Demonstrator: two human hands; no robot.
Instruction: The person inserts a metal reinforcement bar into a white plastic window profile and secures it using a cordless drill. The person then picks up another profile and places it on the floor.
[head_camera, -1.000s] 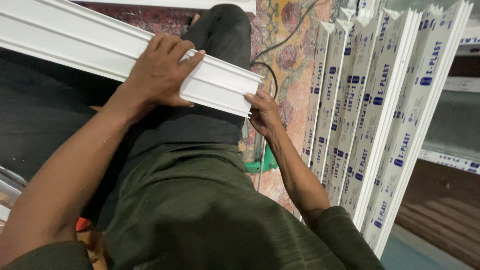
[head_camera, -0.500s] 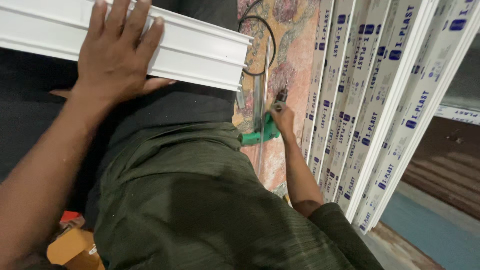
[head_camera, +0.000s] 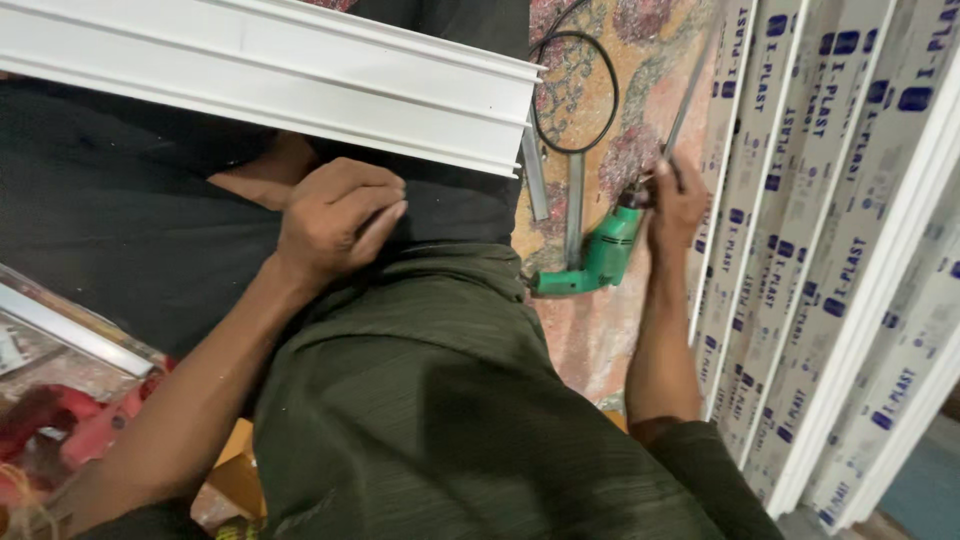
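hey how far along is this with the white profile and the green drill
Done: the white profile lies across the lap, and no hand is on it. In hand: the right hand is at the front end of the green drill on the patterned carpet; the left hand rests curled on the thigh. Left: the drill is not yet lifted or brought to the profile, and no drilled holes show.

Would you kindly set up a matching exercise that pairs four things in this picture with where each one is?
Things:
1. long white ribbed plastic profile
2. green electric hand drill
3. looped black cable
4. stack of white profiles with blue print

Places:
A. leaning along the right side
B. on the patterned rug, top centre
C. lying across the lap, at the top
D. on the rug by the right hand

Pairs: 1-C, 2-D, 3-B, 4-A
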